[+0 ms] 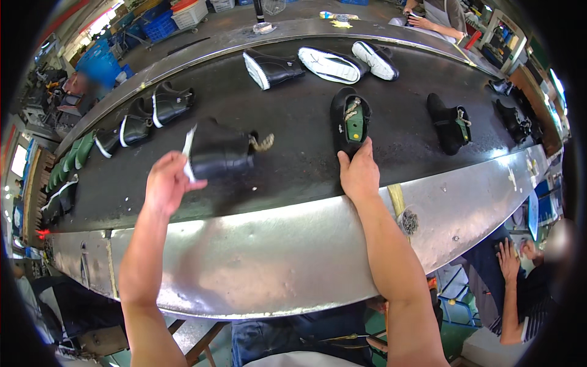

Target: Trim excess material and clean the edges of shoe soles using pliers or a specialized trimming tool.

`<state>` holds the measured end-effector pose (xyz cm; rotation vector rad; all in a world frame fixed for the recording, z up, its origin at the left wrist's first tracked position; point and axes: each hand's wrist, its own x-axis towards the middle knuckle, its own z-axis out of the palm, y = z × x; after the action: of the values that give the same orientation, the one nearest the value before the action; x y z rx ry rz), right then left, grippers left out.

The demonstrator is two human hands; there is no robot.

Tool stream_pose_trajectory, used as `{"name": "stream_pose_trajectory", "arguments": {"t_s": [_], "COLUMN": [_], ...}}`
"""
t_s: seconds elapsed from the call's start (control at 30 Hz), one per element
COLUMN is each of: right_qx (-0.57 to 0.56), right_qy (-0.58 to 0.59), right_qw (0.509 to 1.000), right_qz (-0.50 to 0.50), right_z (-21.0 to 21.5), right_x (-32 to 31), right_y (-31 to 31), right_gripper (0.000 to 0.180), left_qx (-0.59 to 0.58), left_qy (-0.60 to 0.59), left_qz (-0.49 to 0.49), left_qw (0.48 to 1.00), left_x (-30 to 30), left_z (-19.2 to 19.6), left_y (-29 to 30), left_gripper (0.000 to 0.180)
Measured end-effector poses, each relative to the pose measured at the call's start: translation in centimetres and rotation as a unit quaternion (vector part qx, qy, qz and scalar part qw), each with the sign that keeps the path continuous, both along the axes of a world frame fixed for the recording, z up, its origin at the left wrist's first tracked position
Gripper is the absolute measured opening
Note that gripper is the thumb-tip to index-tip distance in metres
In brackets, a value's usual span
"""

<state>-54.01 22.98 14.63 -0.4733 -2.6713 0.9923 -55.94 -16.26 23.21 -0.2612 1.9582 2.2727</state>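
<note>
My left hand (166, 178) grips a black ankle boot (219, 150) by its white sole edge. The boot lies on its side, slightly blurred, with a beige rope loop (263, 143) sticking out of its opening. My right hand (361, 175) is closed round the near end of another black boot (340, 116), which stands with its opening facing up. Inside that opening shows a green shoe last (354, 129) with a rope on it. Both boots are over the dark conveyor belt (293, 131); whether the left one touches it I cannot tell.
Black shoes with white soles (330, 65) lie along the belt's far side; more boots (174, 104) stand left, beside green lasts (79, 150). Dark boots (449, 125) sit right. A metal ledge (275, 257) borders the near side. Other people's hands (422, 22) (509, 260) work nearby.
</note>
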Motion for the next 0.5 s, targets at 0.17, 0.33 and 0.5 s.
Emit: {"name": "stream_pose_trajectory", "arguments": {"t_s": [0.17,0.33,0.5], "right_qx": [-0.007,0.011,0.038], "right_qy": [-0.02,0.024,0.037], "right_qw": [1.0,1.0,0.998], "right_qz": [-0.016,0.001,-0.022], "right_z": [0.0,-1.0,-1.8], "right_x": [0.1,0.1,0.1], "right_y": [-0.1,0.1,0.0], "right_gripper": [0.077,0.077,0.08], "left_qx": [0.118,-0.221,-0.677], "left_qy": [0.069,0.09,0.37], "left_qz": [0.02,-0.284,-0.089], "left_qw": [0.99,0.929,0.63], "left_x": [17.2,26.6,23.8], "left_z": [3.0,2.7,7.0], "left_y": [0.6,5.9,2.1], "left_gripper": [0.004,0.053,0.102]}}
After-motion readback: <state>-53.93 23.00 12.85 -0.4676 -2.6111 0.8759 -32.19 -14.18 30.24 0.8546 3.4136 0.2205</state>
